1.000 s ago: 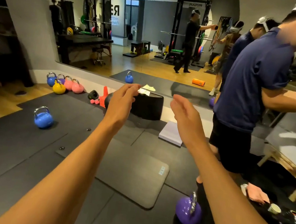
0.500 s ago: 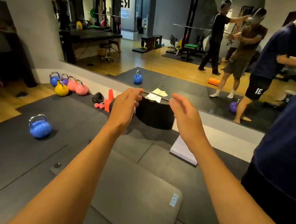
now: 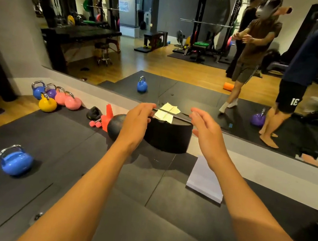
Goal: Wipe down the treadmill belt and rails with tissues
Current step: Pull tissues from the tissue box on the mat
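Observation:
A pale yellow-white tissue (image 3: 165, 117) lies on top of a black round block (image 3: 169, 136) that stands against the wall mirror. My left hand (image 3: 135, 125) is stretched out just left of the tissue, fingers apart, holding nothing. My right hand (image 3: 207, 131) is held out to the right of the block, also with spread fingers and nothing in it. The tissue's reflection shows in the mirror directly behind it. No treadmill is in view.
Black floor mats (image 3: 139, 211) cover the ground. A blue kettlebell (image 3: 15, 161) sits at left, several coloured kettlebells (image 3: 57, 99) line the wall, a black ball (image 3: 116, 127) and red cone (image 3: 107, 117) stand left of the block, a white pad (image 3: 204, 181) lies right. The mirror reflects other people.
The view has moved closer to the block and turned left; the person in the dark blue shirt has left the right side. Both hands stay outstretched, now flanking the tissue.

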Motion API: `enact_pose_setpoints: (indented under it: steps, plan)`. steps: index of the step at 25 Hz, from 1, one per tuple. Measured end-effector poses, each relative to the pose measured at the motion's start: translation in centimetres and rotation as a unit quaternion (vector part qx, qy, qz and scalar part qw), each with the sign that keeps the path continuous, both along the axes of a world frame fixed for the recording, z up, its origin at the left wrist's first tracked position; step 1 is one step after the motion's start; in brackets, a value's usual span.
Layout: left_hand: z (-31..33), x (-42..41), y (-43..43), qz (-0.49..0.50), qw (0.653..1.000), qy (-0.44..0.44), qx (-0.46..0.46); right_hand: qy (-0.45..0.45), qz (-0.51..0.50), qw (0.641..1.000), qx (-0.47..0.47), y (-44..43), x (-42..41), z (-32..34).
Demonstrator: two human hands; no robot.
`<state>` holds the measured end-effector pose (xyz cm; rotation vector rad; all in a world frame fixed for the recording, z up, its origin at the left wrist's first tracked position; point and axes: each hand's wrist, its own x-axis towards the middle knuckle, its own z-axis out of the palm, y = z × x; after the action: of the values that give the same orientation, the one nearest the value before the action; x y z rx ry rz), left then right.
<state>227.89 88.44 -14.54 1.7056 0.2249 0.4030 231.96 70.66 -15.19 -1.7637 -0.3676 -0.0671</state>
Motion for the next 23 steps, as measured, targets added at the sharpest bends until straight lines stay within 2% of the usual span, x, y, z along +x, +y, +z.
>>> enact_pose_setpoints:
  steps: [5,10,14,17,20,23]
  plan:
    - [-0.8,14.0,4.8,0.034,0.998,0.052,-0.002,0.043,0.016,0.999,0.025,4.9,14.8,-2.3]
    - [-1.9,27.5,9.3,0.020,0.998,0.062,0.005,0.058,0.019,0.998,0.012,9.5,27.8,-3.0]
    - [-5.8,39.0,13.2,0.014,0.997,0.077,-0.012,0.063,0.002,0.998,-0.020,13.4,38.5,-6.4]
    - [-9.4,48.0,16.8,0.007,0.996,0.091,-0.024,0.102,-0.016,0.994,-0.029,16.4,46.1,-9.8]
    - [-12.5,56.5,19.8,-0.015,0.993,0.120,0.018,0.151,-0.038,0.987,-0.033,19.4,53.5,-12.7]
    - [-15.4,63.3,20.8,-0.033,0.987,0.153,0.024,0.199,-0.056,0.978,-0.032,21.1,59.8,-15.2]
